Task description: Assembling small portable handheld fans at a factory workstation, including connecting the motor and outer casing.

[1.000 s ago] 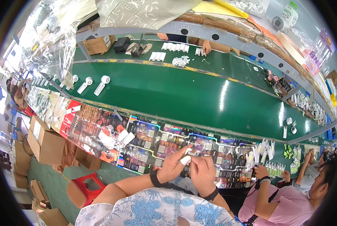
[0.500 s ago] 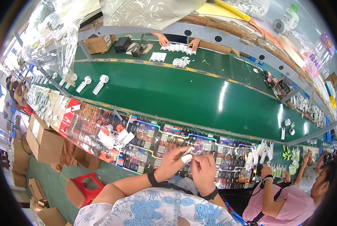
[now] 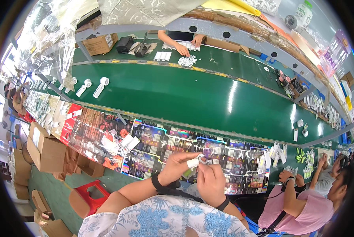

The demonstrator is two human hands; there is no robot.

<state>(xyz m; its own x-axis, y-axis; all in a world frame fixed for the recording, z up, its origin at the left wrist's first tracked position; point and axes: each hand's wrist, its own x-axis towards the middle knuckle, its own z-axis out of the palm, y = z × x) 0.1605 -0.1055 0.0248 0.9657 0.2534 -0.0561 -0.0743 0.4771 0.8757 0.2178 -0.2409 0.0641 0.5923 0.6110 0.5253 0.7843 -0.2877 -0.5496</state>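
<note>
In front of my body, both hands meet over the printed table covering. My left hand, its thumb wrapped in white tape, is closed on a small white part, too small to name exactly. My right hand pinches at the lower side of this same part, thumb and fingers pressed together. Something pale green shows between the hands, partly hidden by the fingers. Dark bands circle both wrists. To the left of my hands, several white pieces lie on the covering.
Beyond my table runs a green conveyor belt carrying white handheld devices. Across it, another person's hands handle small white parts. A co-worker in pink sits at right. A red stool and cardboard boxes stand at left.
My right hand has lowered slightly, and my left fingers have straightened over the small white part. Across the belt, one of the person's hands has moved to the pile of white parts.
</note>
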